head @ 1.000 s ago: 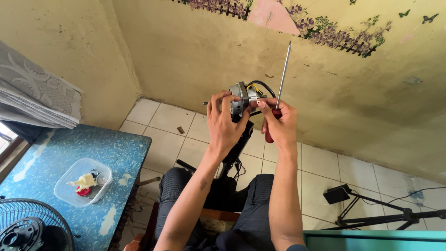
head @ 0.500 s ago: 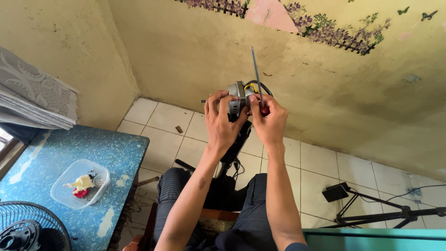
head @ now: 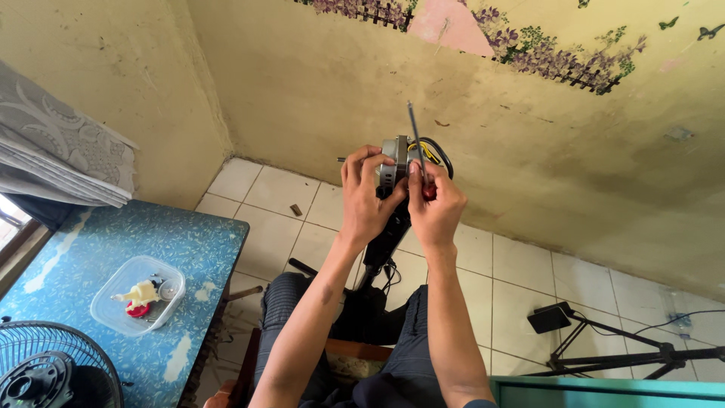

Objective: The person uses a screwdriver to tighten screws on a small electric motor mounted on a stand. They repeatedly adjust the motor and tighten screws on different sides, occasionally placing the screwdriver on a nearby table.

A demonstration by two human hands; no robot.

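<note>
Small grey metal fan motor with yellow and black wires (head: pixel 399 162), raised before the yellow wall and clenched in left hand (head: pixel 365 198) for steadiness, right hand (head: pixel 435 208) gripping red-handled screwdriver (head: pixel 418 155), shaft up.

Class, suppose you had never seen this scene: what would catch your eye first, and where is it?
First, the two raised hands at centre: the left hand grips a small grey motor with looped wires, and the right hand holds a red-handled screwdriver pointing up. Lower left, a clear tub of small parts sits on a blue table.
</note>
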